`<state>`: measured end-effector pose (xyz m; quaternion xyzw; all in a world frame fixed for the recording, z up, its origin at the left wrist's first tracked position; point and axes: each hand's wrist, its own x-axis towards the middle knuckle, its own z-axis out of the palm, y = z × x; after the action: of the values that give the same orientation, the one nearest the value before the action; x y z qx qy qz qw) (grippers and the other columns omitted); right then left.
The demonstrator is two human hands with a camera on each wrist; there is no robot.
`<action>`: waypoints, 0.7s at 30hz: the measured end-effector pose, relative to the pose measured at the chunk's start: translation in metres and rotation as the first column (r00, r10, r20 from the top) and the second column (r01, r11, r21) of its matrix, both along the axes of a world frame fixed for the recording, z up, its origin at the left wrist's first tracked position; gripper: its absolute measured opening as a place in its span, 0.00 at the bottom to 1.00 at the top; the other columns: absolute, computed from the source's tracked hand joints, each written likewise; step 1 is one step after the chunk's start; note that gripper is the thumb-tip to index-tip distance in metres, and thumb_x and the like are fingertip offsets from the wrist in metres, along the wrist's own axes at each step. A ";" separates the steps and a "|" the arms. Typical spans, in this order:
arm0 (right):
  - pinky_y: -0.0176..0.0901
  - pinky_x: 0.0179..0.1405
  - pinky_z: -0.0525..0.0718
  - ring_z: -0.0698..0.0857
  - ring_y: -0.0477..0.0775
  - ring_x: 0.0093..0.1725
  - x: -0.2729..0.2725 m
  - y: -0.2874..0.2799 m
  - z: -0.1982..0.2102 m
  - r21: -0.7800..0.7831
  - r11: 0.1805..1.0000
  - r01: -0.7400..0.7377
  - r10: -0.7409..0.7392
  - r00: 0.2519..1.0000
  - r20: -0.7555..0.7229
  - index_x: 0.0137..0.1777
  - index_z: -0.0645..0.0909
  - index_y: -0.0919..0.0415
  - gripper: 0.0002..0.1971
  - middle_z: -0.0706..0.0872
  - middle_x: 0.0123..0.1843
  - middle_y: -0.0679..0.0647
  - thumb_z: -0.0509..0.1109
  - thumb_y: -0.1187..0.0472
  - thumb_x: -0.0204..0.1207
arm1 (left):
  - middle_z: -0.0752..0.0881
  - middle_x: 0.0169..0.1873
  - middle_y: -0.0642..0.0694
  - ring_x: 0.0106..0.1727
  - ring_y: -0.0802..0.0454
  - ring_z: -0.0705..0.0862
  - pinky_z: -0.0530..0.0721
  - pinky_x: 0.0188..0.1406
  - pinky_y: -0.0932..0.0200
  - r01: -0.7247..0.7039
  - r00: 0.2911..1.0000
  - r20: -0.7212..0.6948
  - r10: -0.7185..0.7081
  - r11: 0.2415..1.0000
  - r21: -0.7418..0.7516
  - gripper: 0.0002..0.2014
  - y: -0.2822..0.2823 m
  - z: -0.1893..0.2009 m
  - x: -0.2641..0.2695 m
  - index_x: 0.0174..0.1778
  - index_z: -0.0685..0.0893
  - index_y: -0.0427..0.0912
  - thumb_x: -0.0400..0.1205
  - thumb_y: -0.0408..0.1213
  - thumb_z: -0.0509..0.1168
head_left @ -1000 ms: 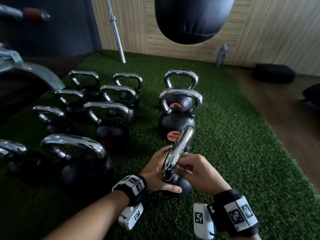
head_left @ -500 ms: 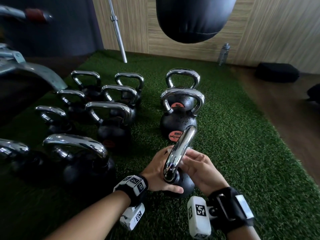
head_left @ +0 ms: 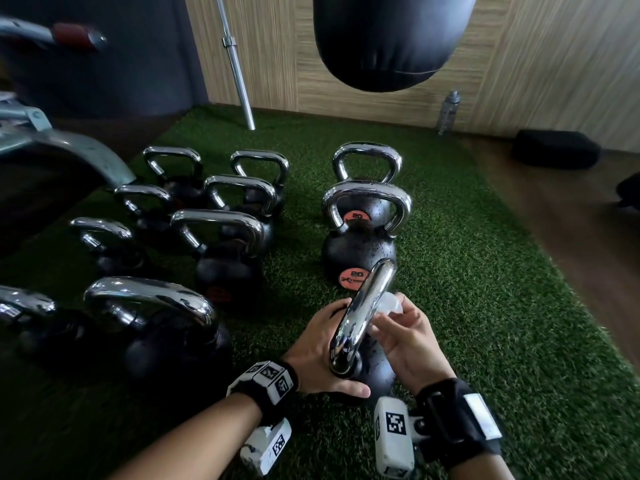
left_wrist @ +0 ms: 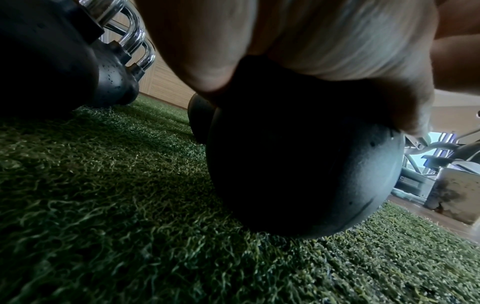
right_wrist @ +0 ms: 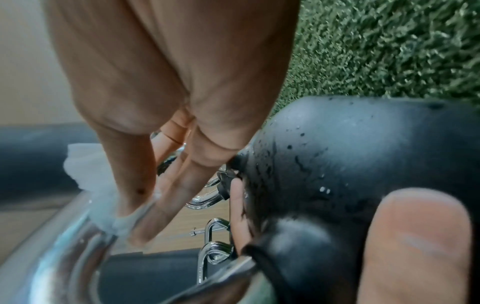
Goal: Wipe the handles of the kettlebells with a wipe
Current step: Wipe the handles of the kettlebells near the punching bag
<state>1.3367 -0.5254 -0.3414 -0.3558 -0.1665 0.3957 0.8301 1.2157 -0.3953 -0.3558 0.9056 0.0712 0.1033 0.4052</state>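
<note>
near kettlebell (head_left: 375, 374) on green turf (head_left: 485, 306), black speckled ball, smooth chrome handle (head_left: 363, 310) | left hand (head_left: 318, 351) cupped on ball, fingers curled round it | right hand (head_left: 405, 341) pinching white crumpled wipe (head_left: 389, 303) against handle's right side | other kettlebells (head_left: 221, 251) left, 20-marked kettlebell (head_left: 360, 247) just behind | clear bottle (head_left: 448, 110) at wall, contents unreadable

The nearest kettlebell (head_left: 375, 372) has a speckled black body and a mirror-chrome handle (head_left: 363, 306); the wipe (head_left: 389, 303) is white. The kettlebell behind (head_left: 360, 251) carries orange round labels. The turf (head_left: 485, 289) is green, the punching bag (head_left: 391, 36) black, the wall (head_left: 519, 64) striped beige.
</note>
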 end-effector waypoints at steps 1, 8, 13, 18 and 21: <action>0.46 0.39 0.93 0.93 0.59 0.39 -0.001 -0.002 0.001 -0.026 1.000 0.003 -0.002 0.998 0.062 0.40 0.83 0.64 0.22 0.90 0.43 0.68 0.93 0.66 0.51 | 0.56 0.70 0.77 0.83 0.54 0.65 0.64 0.87 0.49 -0.002 1.000 0.005 0.002 1.000 -0.003 0.57 0.001 -0.001 0.001 0.69 0.57 0.78 0.59 0.41 0.91; 0.35 0.33 0.87 0.88 0.43 0.32 0.001 0.009 0.007 -0.195 0.828 0.525 -0.389 0.789 0.475 0.41 0.80 0.66 0.16 0.91 0.32 0.52 0.77 0.86 0.68 | 0.57 0.73 0.75 0.83 0.59 0.65 0.65 0.86 0.54 -0.038 0.999 -0.016 0.037 0.999 -0.039 0.62 0.005 -0.009 0.001 0.66 0.50 0.92 0.57 0.46 0.91; 0.35 0.37 0.88 0.91 0.44 0.35 -0.005 0.008 0.008 -0.257 0.667 0.700 -0.379 0.615 0.692 0.39 0.84 0.59 0.14 0.92 0.36 0.49 0.83 0.76 0.67 | 0.58 0.70 0.76 0.83 0.60 0.63 0.62 0.86 0.59 -0.021 1.000 -0.019 0.020 0.999 -0.042 0.55 0.005 -0.009 0.004 0.66 0.58 0.75 0.57 0.43 0.92; 0.29 0.32 0.83 0.85 0.37 0.29 0.004 0.022 0.013 -0.327 0.463 0.824 -0.396 0.522 0.755 0.37 0.83 0.54 0.12 0.89 0.33 0.44 0.84 0.67 0.67 | 0.57 0.70 0.77 0.82 0.65 0.62 0.59 0.86 0.64 0.017 1.000 0.006 -0.016 1.000 -0.023 0.57 0.007 -0.009 0.004 0.69 0.55 0.76 0.57 0.49 0.90; 0.39 0.35 0.86 0.85 0.44 0.30 0.010 0.027 0.014 -0.438 0.391 0.809 -0.367 0.574 0.732 0.36 0.83 0.57 0.09 0.88 0.31 0.46 0.81 0.67 0.67 | 0.63 0.70 0.87 0.82 0.68 0.62 0.61 0.85 0.63 0.037 0.999 0.035 -0.034 0.996 -0.078 0.59 0.010 -0.008 0.003 0.67 0.49 0.94 0.53 0.59 0.87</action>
<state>1.3465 -0.4984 -0.3276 -0.7876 -0.0636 -0.0267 0.6123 1.2183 -0.3857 -0.3633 0.8883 0.0524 0.1082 0.4433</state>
